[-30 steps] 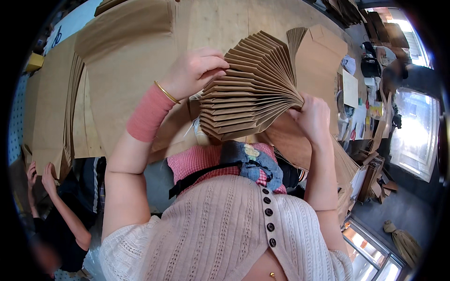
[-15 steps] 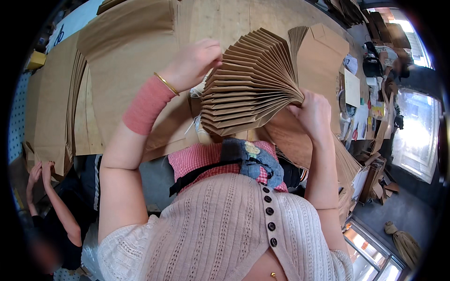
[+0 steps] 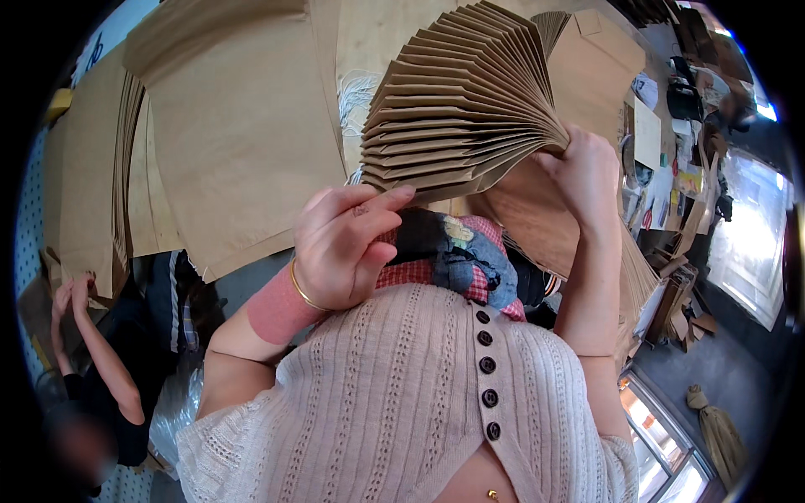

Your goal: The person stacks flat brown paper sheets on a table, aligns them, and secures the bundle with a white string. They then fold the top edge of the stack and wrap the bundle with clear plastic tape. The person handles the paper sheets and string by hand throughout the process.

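A thick stack of brown paper bags (image 3: 457, 105) is spread like a fan above the table, its folded ends spread to the left and pinched together at the right. My right hand (image 3: 587, 180) is closed around that narrow end. Below the fan's lower left corner is my left hand (image 3: 344, 243), its index finger extended against the lowest edge, the other fingers loosely curled and the thumb apart. A bunch of white cords (image 3: 359, 96) lies on the wooden table (image 3: 377, 33) just left of the fan.
Large brown paper bags (image 3: 243, 142) cover the table's left part, with another stack (image 3: 84, 159) farther left. A co-worker's hands (image 3: 74, 293) touch that stack. More bags (image 3: 587, 75) lie at right, near red-handled scissors (image 3: 648, 216). Bundled cloth (image 3: 482, 260) sits before me.
My left hand has come down from the fan's upper left side to its lower edge, its fingers opening from a curl. The fan and my right hand have shifted slightly up and right.
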